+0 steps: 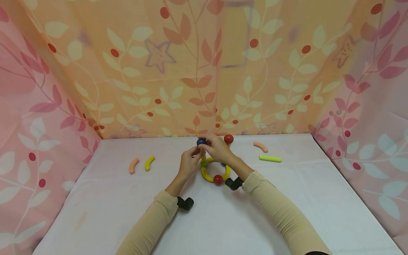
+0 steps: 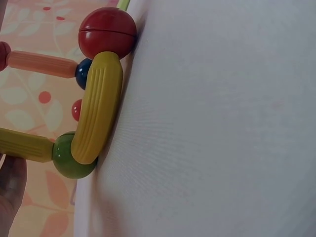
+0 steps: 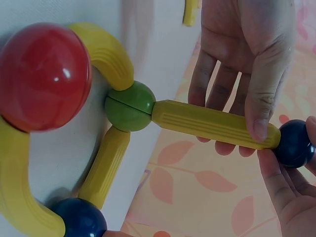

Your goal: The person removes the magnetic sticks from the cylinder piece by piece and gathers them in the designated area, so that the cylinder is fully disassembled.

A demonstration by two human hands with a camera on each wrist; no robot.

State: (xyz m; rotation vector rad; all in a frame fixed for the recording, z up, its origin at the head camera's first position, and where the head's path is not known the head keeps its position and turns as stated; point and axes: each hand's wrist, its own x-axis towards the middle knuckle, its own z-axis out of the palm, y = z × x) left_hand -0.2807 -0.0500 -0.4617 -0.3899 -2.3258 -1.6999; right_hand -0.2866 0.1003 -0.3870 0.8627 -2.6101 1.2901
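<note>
A ring of yellow curved rods [image 2: 101, 106] joined by balls lies on the white table. From its green ball [image 3: 130, 105] a straight yellow rod [image 3: 212, 123] stands up, topped by a small blue ball [image 1: 201, 142]. My left hand [image 1: 189, 163] pinches this rod near its upper end. With fingers and thumb my right hand [image 1: 220, 148] grips the blue ball, which meets the rod's tip. A large red ball [image 1: 218, 180] sits at the ring's near side. From another blue ball [image 3: 81, 219] rises an orange rod [image 2: 43, 64], capped by a red ball [image 1: 228, 139].
Left of the ring lie a curved orange rod [image 1: 134, 166] and a curved yellow rod [image 1: 149, 163]. On the right are another curved orange rod [image 1: 260, 147] and a straight light-green rod [image 1: 270, 158]. Patterned cloth [image 1: 178, 92] hangs behind the table's back edge.
</note>
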